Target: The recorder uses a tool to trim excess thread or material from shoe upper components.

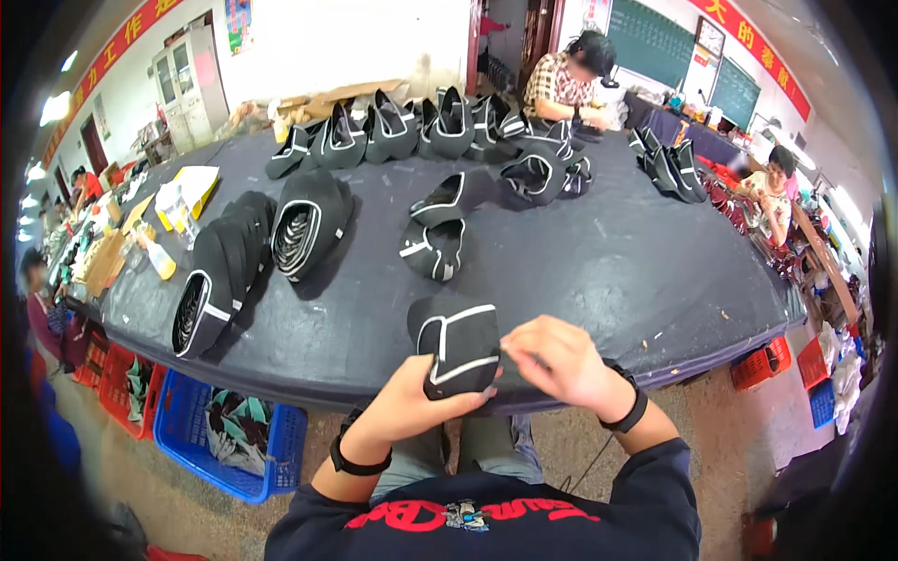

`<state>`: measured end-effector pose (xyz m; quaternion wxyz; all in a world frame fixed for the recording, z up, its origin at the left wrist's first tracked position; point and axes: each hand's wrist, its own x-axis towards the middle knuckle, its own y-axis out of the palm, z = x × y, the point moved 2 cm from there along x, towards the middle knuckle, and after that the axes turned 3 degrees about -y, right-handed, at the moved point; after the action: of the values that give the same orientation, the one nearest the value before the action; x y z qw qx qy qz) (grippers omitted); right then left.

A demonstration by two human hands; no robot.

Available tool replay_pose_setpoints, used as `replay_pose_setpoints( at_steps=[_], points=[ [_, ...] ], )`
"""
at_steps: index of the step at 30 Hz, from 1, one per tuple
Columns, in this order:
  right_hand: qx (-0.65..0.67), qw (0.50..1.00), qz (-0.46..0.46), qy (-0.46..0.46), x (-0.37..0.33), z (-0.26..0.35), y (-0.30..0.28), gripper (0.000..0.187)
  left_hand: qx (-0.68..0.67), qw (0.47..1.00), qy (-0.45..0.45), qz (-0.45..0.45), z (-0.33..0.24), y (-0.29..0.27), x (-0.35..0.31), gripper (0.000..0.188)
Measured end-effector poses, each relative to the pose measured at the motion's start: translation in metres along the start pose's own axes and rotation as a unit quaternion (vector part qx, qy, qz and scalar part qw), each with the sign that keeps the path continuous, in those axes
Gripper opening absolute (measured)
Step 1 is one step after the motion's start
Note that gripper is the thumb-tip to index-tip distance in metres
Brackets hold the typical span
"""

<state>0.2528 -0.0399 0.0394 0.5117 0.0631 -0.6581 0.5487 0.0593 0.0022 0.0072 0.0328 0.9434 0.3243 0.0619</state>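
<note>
So there's this big dark table (599, 271), with a row of black uppers (388, 131) along its far edge and nested stacks (313, 224) on its left half. One white-trimmed upper (468, 341) is at the table's near edge, gripped in the left hand (402, 397). The right hand's (561, 363) curled just beside it, can't tell if it's pinching anything. Looks like edge-tidying; next move probably needs a steady left grip.

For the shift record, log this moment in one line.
left hand: holds black white-trimmed piece | right hand: fingers curled, beside piece's right edge, contact unclear | table: nested black pieces toward left
</note>
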Motion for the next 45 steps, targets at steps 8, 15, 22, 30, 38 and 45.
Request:
replay_pose_setpoints(
  at_steps=[8, 15, 22, 30, 38, 45],
  points=[
    [-0.010, 0.997, 0.045, -0.060, 0.012, -0.001, 0.008, 0.029, -0.095, 0.995, -0.014, 0.015, -0.002, -0.014, -0.001, 0.037],
    [-0.191, 0.969, 0.057, -0.146, 0.003, 0.009, 0.001, 0.027, -0.053, 0.995, -0.050, 0.065, -0.003, -0.008, 0.011, 0.031],
    [-0.106, 0.994, 0.011, -0.029, 0.003, 0.004, 0.004, 0.023, 0.236, 0.965, 0.036, -0.104, 0.001, 0.001, 0.040, 0.024],
    [0.331, 0.912, -0.098, 0.221, -0.013, -0.016, 0.031, 0.017, -0.263, 0.960, 0.098, -0.009, 0.020, -0.008, 0.067, 0.039],
    [0.353, 0.905, -0.058, 0.229, -0.015, -0.012, 0.053, 0.014, -0.339, 0.935, -0.022, -0.102, 0.023, -0.024, 0.065, 0.041],
    [0.544, 0.794, -0.045, 0.268, -0.015, 0.014, 0.066, 0.006, -0.108, 0.970, 0.000, -0.216, 0.034, -0.031, 0.063, 0.033]
  ],
)
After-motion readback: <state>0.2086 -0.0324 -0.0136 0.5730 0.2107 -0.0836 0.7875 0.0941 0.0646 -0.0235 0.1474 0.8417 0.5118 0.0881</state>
